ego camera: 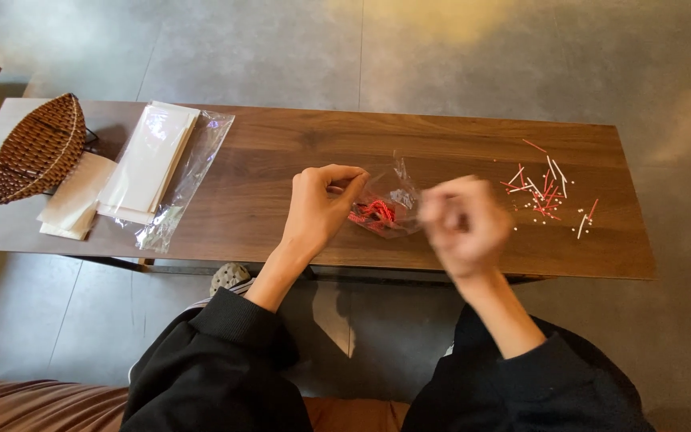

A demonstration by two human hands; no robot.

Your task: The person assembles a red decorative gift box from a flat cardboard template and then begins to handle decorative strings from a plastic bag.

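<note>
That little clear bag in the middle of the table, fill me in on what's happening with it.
A person seated at a long wooden table holds a small clear bag with something red inside. The left hand pinches one edge; the right hand, blurred, is at the other. To the right lie scattered red and white sticks. At the far left sit a woven basket, some white paper sheets and a pack of flat clear bags.
</note>
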